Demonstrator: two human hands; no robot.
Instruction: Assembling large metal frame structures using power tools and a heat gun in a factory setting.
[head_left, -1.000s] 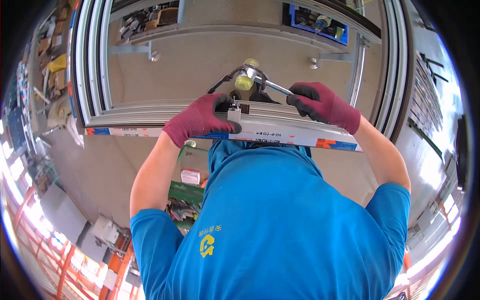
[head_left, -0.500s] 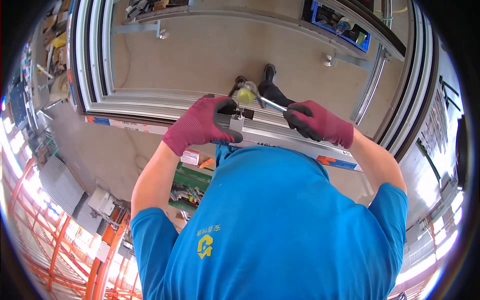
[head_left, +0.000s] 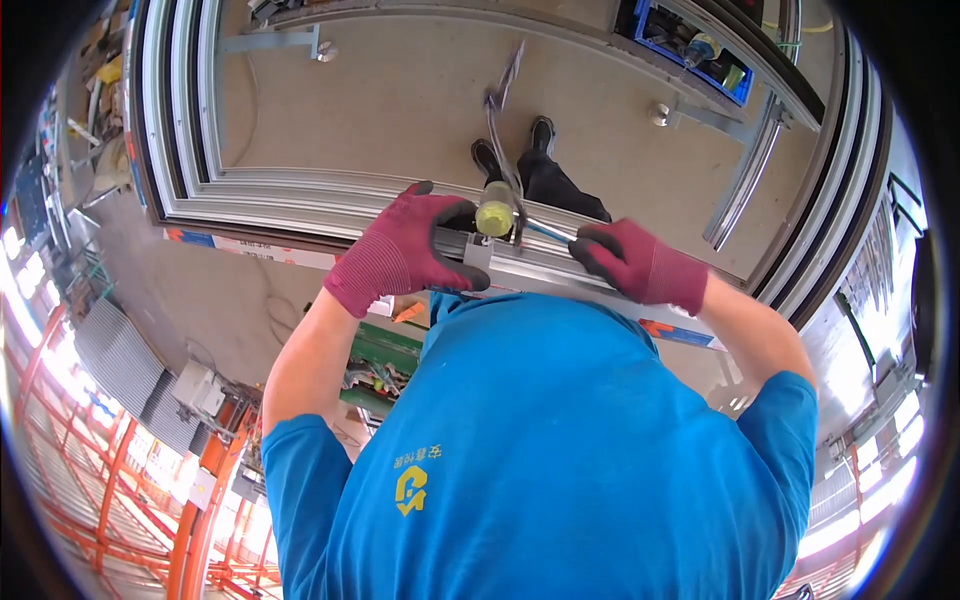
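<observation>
My right hand (head_left: 625, 262), in a maroon glove with dark fingertips, grips the handle of a mallet (head_left: 494, 214) with a translucent yellow-green head. The mallet's head rests over or just above a small silver metal block (head_left: 477, 254) on the near bar of the aluminium frame (head_left: 300, 188); whether they touch I cannot tell. My left hand (head_left: 412, 245), gloved alike, closes around the left side of that block with thumb and fingers. Beyond the mallet's head runs a blurred dark curved strip (head_left: 492, 100) that I cannot make out.
A blue crate (head_left: 735, 85) with a bottle and tools stands at the far right. Metal brackets with round feet (head_left: 326, 50) stick out inside the frame. My shoes (head_left: 542, 135) are on the floor beyond the near bar. A green box (head_left: 385, 355) of tools lies to the left of my body.
The mallet's head has come down toward the block, and my right hand has dropped and turned slightly with it. My left hand stays at the block. The view has shifted a little.
</observation>
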